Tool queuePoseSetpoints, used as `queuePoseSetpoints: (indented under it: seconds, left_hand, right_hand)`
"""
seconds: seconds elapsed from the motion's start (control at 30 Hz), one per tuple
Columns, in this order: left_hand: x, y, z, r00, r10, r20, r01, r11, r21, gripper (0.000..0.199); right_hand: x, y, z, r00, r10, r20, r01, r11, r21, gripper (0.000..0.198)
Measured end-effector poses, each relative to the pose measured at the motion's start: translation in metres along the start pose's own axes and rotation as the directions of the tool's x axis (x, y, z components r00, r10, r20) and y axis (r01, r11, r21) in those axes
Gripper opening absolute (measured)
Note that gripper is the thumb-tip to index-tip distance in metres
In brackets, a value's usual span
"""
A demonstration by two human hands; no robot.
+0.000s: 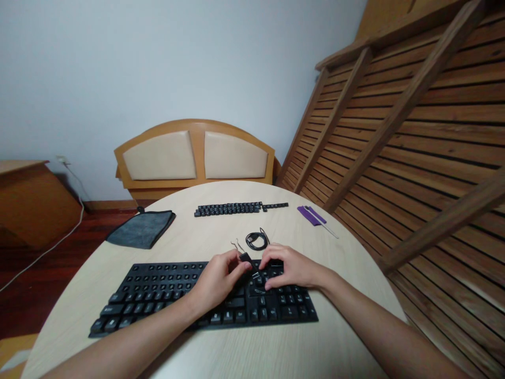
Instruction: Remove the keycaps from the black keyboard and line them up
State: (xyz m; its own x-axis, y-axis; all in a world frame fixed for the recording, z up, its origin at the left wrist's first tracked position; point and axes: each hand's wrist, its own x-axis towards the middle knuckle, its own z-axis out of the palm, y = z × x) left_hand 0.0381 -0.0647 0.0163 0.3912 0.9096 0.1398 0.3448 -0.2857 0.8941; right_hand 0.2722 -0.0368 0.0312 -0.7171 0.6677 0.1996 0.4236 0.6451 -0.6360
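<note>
A black keyboard (290,313) lies on the round table in front of me, with keycaps off several upper rows at its left. My left hand (221,276) is closed, pinching a keycap puller (245,257) by its black middle. The puller has wire prongs at both ends; one pair points up and away, the other reaches down to the keys right of centre. My right hand (286,268) rests over the keyboard's right part, thumb and forefinger curved apart on either side of the puller's lower wires. Some keys are hidden beneath it.
Rows of loose keycaps (229,209) lie toward the table's far side. A coiled black cable (257,240) sits just behind the keyboard. At the left is a folded grey cloth (142,230); at the right, a purple cloth (310,216) with a thin stick on it.
</note>
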Motion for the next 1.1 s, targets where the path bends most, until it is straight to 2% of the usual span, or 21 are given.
queuePoseSetpoints:
  seconds: [0.13,0.33,0.7,0.83,1.0,1.1]
  left_hand:
    - [-0.002,0.006,-0.003,1.0,0.019,-0.003,-0.018,0.989,0.144,0.024]
    - [-0.003,0.013,-0.008,0.999,0.044,-0.009,-0.042,0.985,0.169,0.025]
    - [-0.003,0.014,-0.005,0.999,0.044,0.008,-0.045,0.984,0.174,0.024]
    - [-0.004,0.015,-0.004,0.997,0.079,0.02,-0.082,0.961,0.263,0.023]
    - [-0.01,0.016,0.001,0.975,0.186,0.121,-0.219,0.898,0.382,0.019]
    - [-0.011,0.015,0.003,0.983,0.167,0.073,-0.182,0.91,0.373,0.021]
  right_hand:
    - [0.0,0.001,0.006,0.997,-0.073,-0.037,0.073,0.997,0.012,0.028]
    - [0.003,-0.001,0.014,0.989,-0.126,-0.07,0.126,0.992,-0.005,0.023]
    - [0.002,-0.009,0.013,0.992,-0.115,-0.047,0.113,0.992,-0.057,0.022]
    - [0.003,-0.011,0.014,0.994,-0.108,-0.032,0.105,0.99,-0.093,0.024]
    - [0.002,-0.012,0.015,0.996,-0.085,-0.027,0.08,0.988,-0.133,0.027]
    - [0.002,-0.015,0.016,0.997,-0.071,-0.031,0.066,0.987,-0.145,0.025]
